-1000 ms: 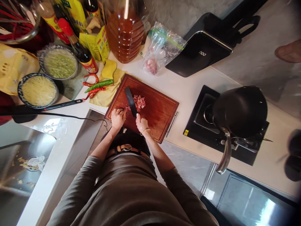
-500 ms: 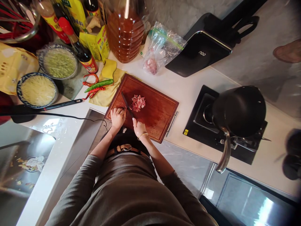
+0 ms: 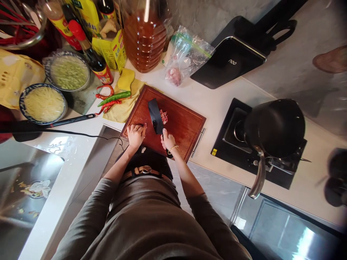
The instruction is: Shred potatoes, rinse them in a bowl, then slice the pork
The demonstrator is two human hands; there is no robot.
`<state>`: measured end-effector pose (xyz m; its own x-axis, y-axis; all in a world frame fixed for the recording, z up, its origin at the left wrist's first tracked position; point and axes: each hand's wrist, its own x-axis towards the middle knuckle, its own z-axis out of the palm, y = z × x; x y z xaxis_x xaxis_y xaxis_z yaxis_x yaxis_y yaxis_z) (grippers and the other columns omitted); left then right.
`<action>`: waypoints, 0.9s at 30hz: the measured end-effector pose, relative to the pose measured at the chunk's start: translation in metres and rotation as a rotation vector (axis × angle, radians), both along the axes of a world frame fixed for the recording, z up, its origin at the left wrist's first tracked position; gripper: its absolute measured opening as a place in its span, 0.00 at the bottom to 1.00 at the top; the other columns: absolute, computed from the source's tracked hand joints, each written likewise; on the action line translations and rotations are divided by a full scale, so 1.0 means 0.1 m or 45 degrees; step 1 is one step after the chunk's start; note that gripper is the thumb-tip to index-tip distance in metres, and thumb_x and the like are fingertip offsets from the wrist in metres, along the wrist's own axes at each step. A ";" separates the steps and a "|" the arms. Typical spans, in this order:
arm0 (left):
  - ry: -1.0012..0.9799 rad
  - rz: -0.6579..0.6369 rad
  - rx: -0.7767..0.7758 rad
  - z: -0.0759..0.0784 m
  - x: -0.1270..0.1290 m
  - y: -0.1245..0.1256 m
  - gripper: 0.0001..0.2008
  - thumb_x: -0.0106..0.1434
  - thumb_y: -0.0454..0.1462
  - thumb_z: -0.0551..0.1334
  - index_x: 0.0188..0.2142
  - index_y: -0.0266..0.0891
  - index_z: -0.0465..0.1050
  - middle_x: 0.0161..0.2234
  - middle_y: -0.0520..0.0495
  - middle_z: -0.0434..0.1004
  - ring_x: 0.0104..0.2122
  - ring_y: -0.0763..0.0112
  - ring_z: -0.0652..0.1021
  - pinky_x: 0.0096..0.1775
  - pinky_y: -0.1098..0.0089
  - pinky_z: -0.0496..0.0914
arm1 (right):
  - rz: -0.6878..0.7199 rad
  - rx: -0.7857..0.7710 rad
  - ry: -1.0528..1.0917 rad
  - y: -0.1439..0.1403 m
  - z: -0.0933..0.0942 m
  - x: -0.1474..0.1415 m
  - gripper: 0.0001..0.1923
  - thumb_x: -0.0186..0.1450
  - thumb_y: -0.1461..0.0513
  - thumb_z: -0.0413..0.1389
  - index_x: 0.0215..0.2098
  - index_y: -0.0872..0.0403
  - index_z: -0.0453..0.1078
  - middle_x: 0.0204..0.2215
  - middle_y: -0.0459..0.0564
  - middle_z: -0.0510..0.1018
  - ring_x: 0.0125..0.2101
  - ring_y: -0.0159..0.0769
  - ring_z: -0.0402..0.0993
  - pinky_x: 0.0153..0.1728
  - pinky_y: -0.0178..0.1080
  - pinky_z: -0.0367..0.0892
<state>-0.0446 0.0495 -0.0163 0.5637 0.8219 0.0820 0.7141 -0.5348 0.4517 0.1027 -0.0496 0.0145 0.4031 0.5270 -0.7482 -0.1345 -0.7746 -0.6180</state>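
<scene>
My right hand [image 3: 168, 140] is closed round the handle of a black cleaver [image 3: 155, 116]. Its broad blade lies tilted flat over the wooden cutting board [image 3: 181, 135] and hides part of a small heap of chopped meat [image 3: 163, 116]. On the board's left side, my left hand [image 3: 136, 135] rests with curled fingers. A small reddish bit of meat shows at its fingertips, left of the blade and apart from it.
Green and red chilies [image 3: 114, 98] lie on a yellow cloth left of the board. Beyond stand covered bowls [image 3: 43, 104], a sauce bottle [image 3: 94, 61] and a large oil jug [image 3: 145, 39]. A knife block [image 3: 230, 57] stands behind; a black pot [image 3: 273, 126] sits on the stove at right.
My right hand has moved right with the cleaver, away from my left hand. The blade has turned from edge-on to flat and now covers part of the chopped meat. My left hand stays put.
</scene>
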 end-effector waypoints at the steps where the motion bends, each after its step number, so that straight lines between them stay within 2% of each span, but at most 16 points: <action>1: -0.002 0.006 -0.009 0.00 0.00 0.00 0.15 0.66 0.43 0.51 0.37 0.45 0.76 0.36 0.46 0.78 0.39 0.60 0.70 0.43 0.57 0.56 | -0.038 0.021 0.065 -0.01 -0.01 0.02 0.31 0.61 0.38 0.36 0.18 0.51 0.56 0.07 0.38 0.55 0.07 0.25 0.53 0.09 0.30 0.51; 6: 0.006 0.047 -0.031 0.01 0.00 -0.01 0.14 0.66 0.43 0.51 0.37 0.46 0.76 0.36 0.46 0.78 0.39 0.60 0.70 0.43 0.58 0.57 | -0.208 0.198 0.337 -0.05 -0.01 0.09 0.32 0.57 0.34 0.40 0.21 0.52 0.58 0.08 0.36 0.55 0.07 0.22 0.50 0.08 0.29 0.49; 9: -0.023 0.052 -0.030 0.02 -0.01 -0.02 0.14 0.66 0.43 0.51 0.38 0.46 0.76 0.37 0.47 0.78 0.40 0.60 0.70 0.44 0.58 0.57 | -0.286 0.296 0.479 -0.05 0.04 0.16 0.33 0.56 0.33 0.37 0.21 0.52 0.58 0.09 0.36 0.54 0.07 0.22 0.47 0.08 0.28 0.47; 13: -0.030 0.061 -0.016 0.04 -0.02 -0.05 0.14 0.66 0.42 0.51 0.41 0.46 0.75 0.40 0.47 0.77 0.41 0.60 0.70 0.45 0.58 0.57 | -0.282 0.293 0.461 -0.06 0.12 0.20 0.34 0.56 0.32 0.32 0.20 0.51 0.54 0.08 0.35 0.50 0.07 0.22 0.44 0.09 0.29 0.47; 15: -0.016 0.077 -0.035 0.05 -0.02 -0.05 0.14 0.66 0.42 0.51 0.42 0.45 0.74 0.40 0.47 0.77 0.41 0.60 0.70 0.45 0.58 0.58 | -0.189 0.235 0.245 -0.07 0.16 0.16 0.34 0.59 0.34 0.29 0.21 0.51 0.55 0.08 0.36 0.53 0.08 0.24 0.48 0.11 0.30 0.50; 17: -0.004 0.085 -0.060 0.05 -0.02 -0.06 0.14 0.65 0.42 0.52 0.41 0.45 0.74 0.40 0.46 0.77 0.41 0.59 0.70 0.45 0.58 0.58 | 0.008 0.136 -0.096 -0.08 0.20 0.05 0.33 0.62 0.38 0.30 0.21 0.52 0.59 0.10 0.41 0.61 0.11 0.26 0.58 0.16 0.30 0.57; 19: 0.007 0.086 -0.067 0.04 -0.01 -0.05 0.13 0.65 0.42 0.52 0.39 0.45 0.75 0.39 0.46 0.77 0.42 0.59 0.70 0.45 0.57 0.58 | 0.275 0.027 -0.441 -0.09 0.23 -0.10 0.32 0.66 0.43 0.33 0.21 0.53 0.64 0.16 0.47 0.71 0.19 0.30 0.70 0.24 0.31 0.62; 21: 0.020 0.091 -0.056 0.03 0.01 -0.05 0.13 0.65 0.41 0.52 0.37 0.44 0.75 0.38 0.46 0.77 0.41 0.59 0.70 0.45 0.57 0.58 | 0.523 -0.070 -0.667 -0.09 0.26 -0.26 0.29 0.69 0.49 0.36 0.24 0.54 0.69 0.24 0.52 0.78 0.28 0.34 0.75 0.31 0.32 0.63; 24: 0.051 0.109 -0.045 0.02 0.04 -0.05 0.13 0.65 0.40 0.52 0.34 0.43 0.75 0.36 0.46 0.77 0.40 0.59 0.70 0.45 0.57 0.58 | 0.718 -0.204 -0.795 -0.07 0.28 -0.46 0.25 0.70 0.53 0.38 0.33 0.56 0.72 0.32 0.56 0.80 0.34 0.38 0.76 0.34 0.33 0.63; 27: 0.070 0.113 -0.056 0.01 0.07 -0.05 0.13 0.65 0.39 0.52 0.32 0.42 0.74 0.35 0.45 0.77 0.40 0.58 0.70 0.45 0.56 0.58 | 0.766 -0.257 -0.828 -0.05 0.29 -0.55 0.25 0.70 0.53 0.37 0.38 0.58 0.72 0.33 0.58 0.80 0.35 0.39 0.77 0.34 0.33 0.63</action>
<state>-0.0381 0.0442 -0.0151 0.4912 0.8709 0.0158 0.7821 -0.4490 0.4321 0.0477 -0.0544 0.0434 0.4774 0.6684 -0.5704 0.6555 -0.7032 -0.2753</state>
